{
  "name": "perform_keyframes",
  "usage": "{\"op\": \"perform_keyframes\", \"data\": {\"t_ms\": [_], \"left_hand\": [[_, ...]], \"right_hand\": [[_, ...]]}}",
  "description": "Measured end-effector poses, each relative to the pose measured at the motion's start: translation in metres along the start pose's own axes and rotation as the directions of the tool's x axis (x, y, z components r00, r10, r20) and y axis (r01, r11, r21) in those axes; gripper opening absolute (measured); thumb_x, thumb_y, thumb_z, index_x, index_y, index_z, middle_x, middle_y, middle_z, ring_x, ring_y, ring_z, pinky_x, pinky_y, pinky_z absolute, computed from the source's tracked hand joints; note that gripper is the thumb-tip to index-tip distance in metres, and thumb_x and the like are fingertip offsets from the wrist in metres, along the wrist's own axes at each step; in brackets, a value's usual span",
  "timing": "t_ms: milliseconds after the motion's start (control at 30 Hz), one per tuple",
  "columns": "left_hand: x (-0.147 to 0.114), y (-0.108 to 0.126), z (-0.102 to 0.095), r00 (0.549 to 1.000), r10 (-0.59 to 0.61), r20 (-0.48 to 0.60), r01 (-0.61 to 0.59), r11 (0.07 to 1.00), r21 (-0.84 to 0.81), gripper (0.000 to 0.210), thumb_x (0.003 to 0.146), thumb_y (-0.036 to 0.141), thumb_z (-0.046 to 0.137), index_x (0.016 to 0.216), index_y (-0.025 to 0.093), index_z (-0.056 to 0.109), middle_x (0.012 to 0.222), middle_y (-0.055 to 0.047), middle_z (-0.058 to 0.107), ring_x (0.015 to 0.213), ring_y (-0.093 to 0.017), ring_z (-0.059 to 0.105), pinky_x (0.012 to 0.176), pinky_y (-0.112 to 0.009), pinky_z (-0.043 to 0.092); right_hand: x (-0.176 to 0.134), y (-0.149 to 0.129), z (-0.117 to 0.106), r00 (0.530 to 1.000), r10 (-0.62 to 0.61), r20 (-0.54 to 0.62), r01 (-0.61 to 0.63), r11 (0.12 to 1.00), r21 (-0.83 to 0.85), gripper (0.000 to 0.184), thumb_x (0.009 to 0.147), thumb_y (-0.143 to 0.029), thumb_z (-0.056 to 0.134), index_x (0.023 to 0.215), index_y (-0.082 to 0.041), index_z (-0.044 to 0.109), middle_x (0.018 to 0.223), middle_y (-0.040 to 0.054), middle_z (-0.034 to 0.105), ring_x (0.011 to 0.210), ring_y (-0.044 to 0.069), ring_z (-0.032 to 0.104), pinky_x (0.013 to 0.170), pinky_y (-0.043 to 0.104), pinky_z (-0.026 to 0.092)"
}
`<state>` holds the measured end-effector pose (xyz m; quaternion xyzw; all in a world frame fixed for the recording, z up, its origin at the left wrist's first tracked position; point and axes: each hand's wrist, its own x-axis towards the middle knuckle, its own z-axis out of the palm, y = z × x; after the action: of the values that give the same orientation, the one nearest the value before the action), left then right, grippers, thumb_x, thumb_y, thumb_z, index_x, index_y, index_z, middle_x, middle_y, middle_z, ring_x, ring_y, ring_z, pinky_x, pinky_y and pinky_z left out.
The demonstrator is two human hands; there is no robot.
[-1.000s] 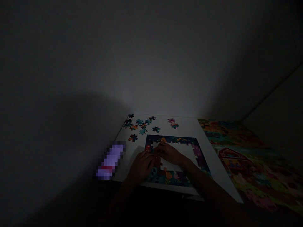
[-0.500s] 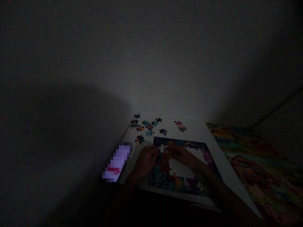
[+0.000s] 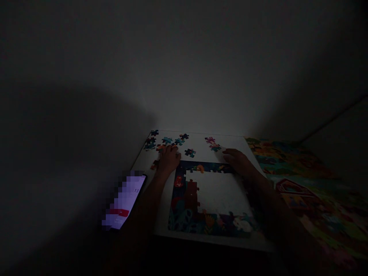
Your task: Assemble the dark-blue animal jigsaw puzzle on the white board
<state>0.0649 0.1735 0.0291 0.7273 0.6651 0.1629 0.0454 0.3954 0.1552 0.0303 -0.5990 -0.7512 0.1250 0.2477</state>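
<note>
A flat white surface (image 3: 197, 142) carries scattered multicoloured jigsaw pieces (image 3: 190, 153) and, nearer, a partly assembled, dark-edged rectangular jigsaw puzzle (image 3: 191, 194).

The left hand (image 3: 169, 158) and the right hand (image 3: 238, 161) are both bare, with slim fingers (image 3: 233, 152). The left forearm (image 3: 151, 195) and the right forearm (image 3: 266, 194) are also uncovered, and they become wider away from the wrists. Nearer the elbows, darkness hides them, so I cannot tell about sleeves.
</note>
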Motion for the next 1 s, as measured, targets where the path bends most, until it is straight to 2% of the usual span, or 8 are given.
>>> {"op": "perform_keyframes", "data": {"t_ms": [133,300,467,600,733,1000], "left_hand": [[0.006,0.003,0.009,0.995,0.094,-0.028,-0.095,0.994,-0.045,0.034,0.093,0.026,0.048,0.124,0.025,0.063,0.141,-0.008,0.054,0.132,-0.028,0.045,0.112,-0.049,0.034],[0.012,0.001,0.010,0.977,0.211,-0.045,-0.215,0.967,-0.134,0.036,0.093,0.019,0.045,0.124,0.023,0.063,0.131,-0.007,0.061,0.124,-0.024,0.051,0.109,-0.045,0.038],[0.017,-0.003,0.014,0.972,0.205,-0.118,-0.218,0.970,-0.106,0.031,0.091,0.026,0.051,0.116,0.022,0.068,0.112,-0.009,0.063,0.110,-0.027,0.055,0.100,-0.046,0.045],[0.019,-0.008,0.022,0.965,0.210,-0.159,-0.224,0.972,-0.072,0.030,0.091,0.030,0.052,0.114,0.024,0.070,0.121,-0.010,0.061,0.117,-0.030,0.053,0.102,-0.049,0.043],[0.019,-0.010,0.025,0.964,0.228,-0.137,-0.239,0.968,-0.071,0.029,0.091,0.033,0.053,0.113,0.026,0.070,0.127,-0.008,0.062,0.120,-0.030,0.054,0.102,-0.050,0.042],[0.014,-0.002,0.016,0.967,0.227,-0.117,-0.240,0.965,-0.108,0.027,0.087,0.028,0.060,0.113,0.026,0.067,0.113,-0.006,0.066,0.112,-0.026,0.057,0.101,-0.044,0.044]], "right_hand": [[-0.006,0.008,0.016,0.999,-0.030,0.015,0.030,0.999,-0.038,0.040,0.093,-0.042,0.048,0.116,-0.018,0.069,0.134,0.0147,0.061,0.123,0.030,0.057,0.108,0.049,0.043],[-0.009,0.007,0.020,0.999,-0.037,-0.035,0.035,0.998,-0.061,0.037,0.092,-0.041,0.050,0.117,-0.021,0.069,0.132,0.0133,0.062,0.122,0.031,0.058,0.106,0.053,0.044],[-0.009,0.004,0.021,0.999,-0.019,-0.047,0.018,1.000,-0.020,0.035,0.092,-0.039,0.050,0.116,-0.020,0.069,0.131,0.0150,0.062,0.121,0.031,0.058,0.104,0.053,0.044],[-0.011,0.003,0.024,0.998,0.009,-0.060,-0.009,1.000,0.000,0.033,0.093,-0.039,0.052,0.117,-0.022,0.068,0.133,0.0145,0.061,0.125,0.033,0.053,0.105,0.054,0.041],[-0.011,0.002,0.025,0.997,0.007,-0.074,-0.008,1.000,-0.007,0.033,0.093,-0.040,0.053,0.117,-0.022,0.067,0.133,0.0152,0.061,0.124,0.034,0.054,0.104,0.056,0.042],[-0.011,0.011,0.029,0.997,-0.025,-0.078,0.024,1.000,-0.017,0.035,0.092,-0.043,0.052,0.115,-0.023,0.068,0.132,0.0130,0.062,0.121,0.031,0.057,0.102,0.054,0.046]]}}
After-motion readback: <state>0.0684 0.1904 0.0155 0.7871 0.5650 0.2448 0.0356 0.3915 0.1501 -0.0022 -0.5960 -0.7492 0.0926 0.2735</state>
